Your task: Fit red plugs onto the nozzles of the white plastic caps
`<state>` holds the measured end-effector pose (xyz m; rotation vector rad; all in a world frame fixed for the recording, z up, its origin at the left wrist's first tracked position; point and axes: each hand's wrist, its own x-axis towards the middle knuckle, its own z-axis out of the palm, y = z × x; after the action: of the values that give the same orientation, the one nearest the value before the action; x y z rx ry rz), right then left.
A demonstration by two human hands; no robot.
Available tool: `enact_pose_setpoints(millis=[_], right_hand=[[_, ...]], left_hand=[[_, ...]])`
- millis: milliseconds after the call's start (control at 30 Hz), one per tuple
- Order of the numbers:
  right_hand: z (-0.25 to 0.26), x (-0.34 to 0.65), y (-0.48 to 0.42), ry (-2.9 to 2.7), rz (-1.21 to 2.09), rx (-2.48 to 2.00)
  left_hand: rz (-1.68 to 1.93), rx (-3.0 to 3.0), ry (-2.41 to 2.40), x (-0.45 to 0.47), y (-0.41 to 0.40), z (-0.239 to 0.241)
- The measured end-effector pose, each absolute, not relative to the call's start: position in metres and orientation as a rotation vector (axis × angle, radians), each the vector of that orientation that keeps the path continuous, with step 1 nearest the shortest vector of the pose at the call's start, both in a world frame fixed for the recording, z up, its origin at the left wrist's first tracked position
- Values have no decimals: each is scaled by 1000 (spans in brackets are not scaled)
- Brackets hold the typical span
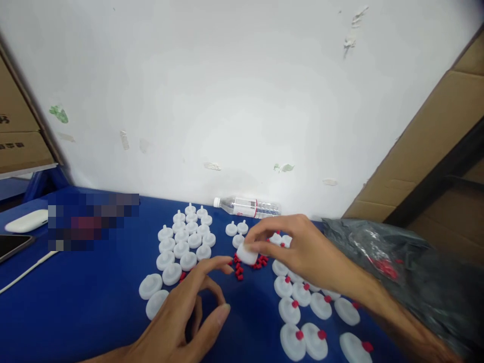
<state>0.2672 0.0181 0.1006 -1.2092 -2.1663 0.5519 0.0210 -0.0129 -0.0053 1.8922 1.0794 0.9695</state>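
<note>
My right hand pinches a white round cap between thumb and fingers, just above a small heap of red plugs on the blue table. My left hand hovers low at the front, fingers curled and apart, index tip reaching toward the red plugs; nothing shows in it. To the left lie several white caps without plugs. To the right lie several white caps fitted with red plugs.
A clear water bottle lies on its side against the white wall. A dark plastic bag sits at the right. Cardboard boxes lean at the right and stand at the left. A phone and white case rest far left.
</note>
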Motion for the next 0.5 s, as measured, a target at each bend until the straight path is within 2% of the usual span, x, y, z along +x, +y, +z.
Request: enact_pose_setpoints(millis=[100,367,500], right_hand=[[101,252,4,-2138,773,-1090],[101,251,-1,-2289,617,-1098],[102,273,15,-2458,115,-1449]], left_hand=[[989,1853,1027,22,-10,-4],[957,2029,920,18,-3,-8],[953,2112,937,17,-3,-9]])
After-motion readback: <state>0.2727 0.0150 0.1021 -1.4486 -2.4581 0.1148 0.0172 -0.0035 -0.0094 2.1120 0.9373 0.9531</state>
